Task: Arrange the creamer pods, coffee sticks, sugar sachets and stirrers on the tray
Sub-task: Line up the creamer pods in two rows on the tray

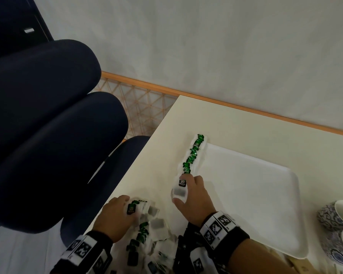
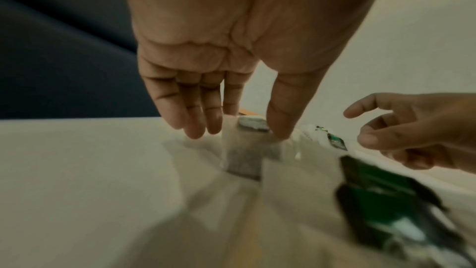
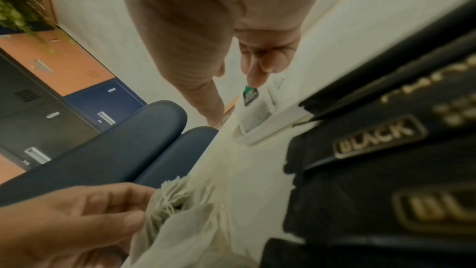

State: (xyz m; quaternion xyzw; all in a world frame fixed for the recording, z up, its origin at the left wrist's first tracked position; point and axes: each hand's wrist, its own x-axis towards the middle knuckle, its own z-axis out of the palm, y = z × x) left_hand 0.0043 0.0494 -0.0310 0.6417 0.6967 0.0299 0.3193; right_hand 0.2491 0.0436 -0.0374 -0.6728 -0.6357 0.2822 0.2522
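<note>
A white tray point(image 1: 255, 194) lies on the cream table, and a row of green-tagged tea bags point(image 1: 192, 155) runs along its left edge. My right hand point(image 1: 181, 190) pinches one tea bag point(image 1: 179, 193) between index finger and thumb at the near end of that row. In the right wrist view the index fingertip presses the bag's tag point(image 3: 249, 95) by the tray rim point(image 3: 273, 127). My left hand point(image 1: 127, 211) pinches a tea bag point(image 2: 244, 160) on the loose pile point(image 1: 147, 234) at the table's near left. Black coffee sticks point(image 3: 373, 170) lie beside the right wrist.
Two blue-patterned cups point(image 1: 335, 216) stand right of the tray. Dark blue chairs point(image 1: 48, 135) press against the table's left edge. A wall with an orange trim strip point(image 1: 246, 107) runs behind the table.
</note>
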